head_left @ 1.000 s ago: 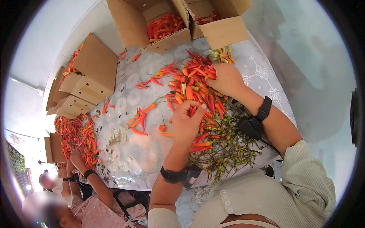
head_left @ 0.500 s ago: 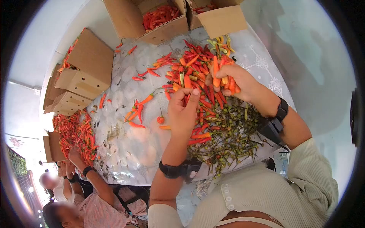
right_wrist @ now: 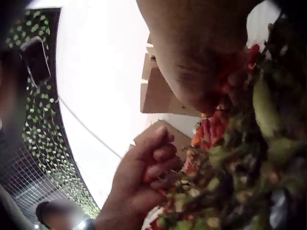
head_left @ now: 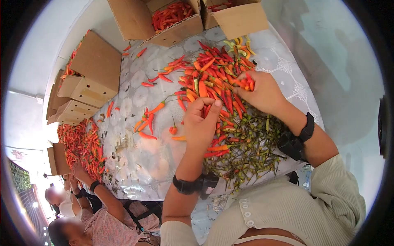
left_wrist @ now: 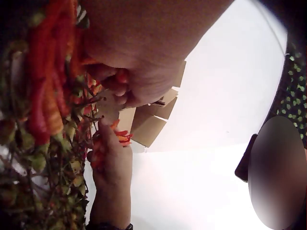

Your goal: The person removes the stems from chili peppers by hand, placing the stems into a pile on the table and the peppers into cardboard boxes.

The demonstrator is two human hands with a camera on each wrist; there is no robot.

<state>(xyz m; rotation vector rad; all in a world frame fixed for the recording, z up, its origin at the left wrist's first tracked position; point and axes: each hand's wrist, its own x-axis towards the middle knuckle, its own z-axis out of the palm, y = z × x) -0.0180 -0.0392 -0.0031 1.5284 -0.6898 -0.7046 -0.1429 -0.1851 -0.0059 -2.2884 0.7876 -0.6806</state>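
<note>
A loose heap of red and orange chili peppers (head_left: 211, 76) lies on the table, in front of both hands. My right hand (head_left: 264, 94) grips several chili peppers (head_left: 247, 83) at the heap's right side, their ends sticking out past the curled fingers. In the left wrist view those peppers (left_wrist: 123, 138) show above the right fist. At the heap's near edge, my left hand (head_left: 201, 125) has its fingers curled and thumb against the forefinger, with a bit of red chili between them. Green stems (head_left: 246, 158) are piled below and between the wrists.
Cardboard boxes (head_left: 174, 33) with chilies stand at the far edge, and more boxes (head_left: 96, 61) at the left. Scattered chilies (head_left: 145, 123) lie left of the heap; yellowish ones (head_left: 242, 45) lie behind it. Another person (head_left: 102, 229) works at a second chili pile (head_left: 82, 143).
My right hand rose from the heap with several chilies, then turned and came lower beside the heap. The left hand has stayed nearly in place.
</note>
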